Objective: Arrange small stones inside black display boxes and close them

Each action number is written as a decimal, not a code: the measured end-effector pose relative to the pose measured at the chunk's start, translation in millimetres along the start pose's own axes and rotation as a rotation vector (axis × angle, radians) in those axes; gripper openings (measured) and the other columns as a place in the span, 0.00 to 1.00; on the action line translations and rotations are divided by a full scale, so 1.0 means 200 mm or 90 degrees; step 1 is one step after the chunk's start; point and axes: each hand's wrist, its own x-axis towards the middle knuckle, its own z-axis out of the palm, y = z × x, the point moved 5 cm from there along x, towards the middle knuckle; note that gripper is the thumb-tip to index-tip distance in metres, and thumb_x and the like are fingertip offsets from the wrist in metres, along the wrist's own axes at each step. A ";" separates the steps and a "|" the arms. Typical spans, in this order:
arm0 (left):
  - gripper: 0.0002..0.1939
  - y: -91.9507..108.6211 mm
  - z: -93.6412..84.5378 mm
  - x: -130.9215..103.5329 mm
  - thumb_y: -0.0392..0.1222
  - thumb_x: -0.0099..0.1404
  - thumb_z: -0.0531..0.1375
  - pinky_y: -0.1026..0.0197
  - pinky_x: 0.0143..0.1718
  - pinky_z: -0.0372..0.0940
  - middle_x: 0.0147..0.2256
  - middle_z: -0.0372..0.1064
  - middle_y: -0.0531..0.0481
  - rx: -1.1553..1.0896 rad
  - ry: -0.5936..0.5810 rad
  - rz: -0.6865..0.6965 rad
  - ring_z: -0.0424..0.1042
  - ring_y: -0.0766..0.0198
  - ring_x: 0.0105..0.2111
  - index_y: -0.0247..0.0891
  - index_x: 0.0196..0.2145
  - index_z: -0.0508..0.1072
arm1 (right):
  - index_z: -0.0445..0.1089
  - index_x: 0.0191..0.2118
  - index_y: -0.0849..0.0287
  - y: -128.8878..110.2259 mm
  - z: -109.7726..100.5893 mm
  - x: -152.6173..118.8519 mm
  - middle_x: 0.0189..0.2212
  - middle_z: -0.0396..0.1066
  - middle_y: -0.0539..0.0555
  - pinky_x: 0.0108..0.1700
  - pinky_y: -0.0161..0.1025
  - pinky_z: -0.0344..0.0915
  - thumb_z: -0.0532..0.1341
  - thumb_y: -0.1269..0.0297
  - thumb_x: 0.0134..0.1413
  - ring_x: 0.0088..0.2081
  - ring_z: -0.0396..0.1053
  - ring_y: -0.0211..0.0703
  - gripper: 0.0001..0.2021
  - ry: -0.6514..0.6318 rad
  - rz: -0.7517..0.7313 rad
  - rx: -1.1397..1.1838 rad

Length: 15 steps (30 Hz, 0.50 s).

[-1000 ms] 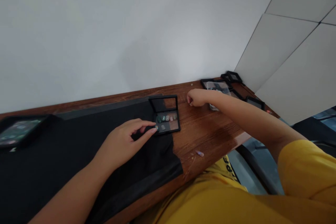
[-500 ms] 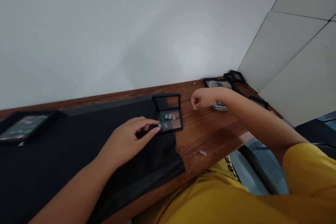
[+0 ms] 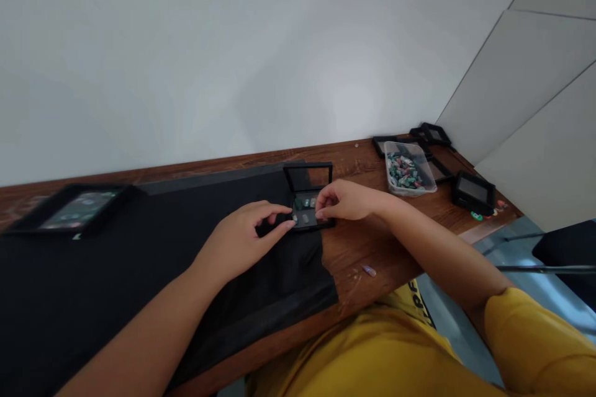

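Observation:
A small black case (image 3: pixel 309 167) stands with its lid up on the black mat's right end, with several green and pale stones (image 3: pixel 306 203) inside. My left hand (image 3: pixel 249 236) is at the case's left edge, thumb and forefinger apart around that corner, where a small pale piece shows by the fingertips. Over the right part of the case is my right hand (image 3: pixel 342 200), its fingers pinched together and pointing down; whatever they hold is too small or hidden to name.
A clear plastic tub (image 3: pixel 431 183) full of green and reddish stones stands right of my right hand. Black cases (image 3: pixel 474 193) lie behind and beside it. Another framed case (image 3: pixel 77 208) lies far left. A small purplish piece (image 3: pixel 369 270) is near the front edge.
My right hand has come left from beside the tub to over the open case. My left hand stays at the case's left edge. The view has shifted, and the tub now shows fully.

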 end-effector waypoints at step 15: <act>0.22 -0.01 0.04 0.01 0.62 0.64 0.57 0.58 0.33 0.62 0.31 0.69 0.50 -0.016 -0.043 -0.034 0.66 0.59 0.29 0.45 0.41 0.83 | 0.78 0.34 0.62 -0.04 0.02 -0.04 0.22 0.66 0.46 0.34 0.33 0.54 0.66 0.72 0.57 0.26 0.61 0.34 0.03 0.148 -0.026 -0.175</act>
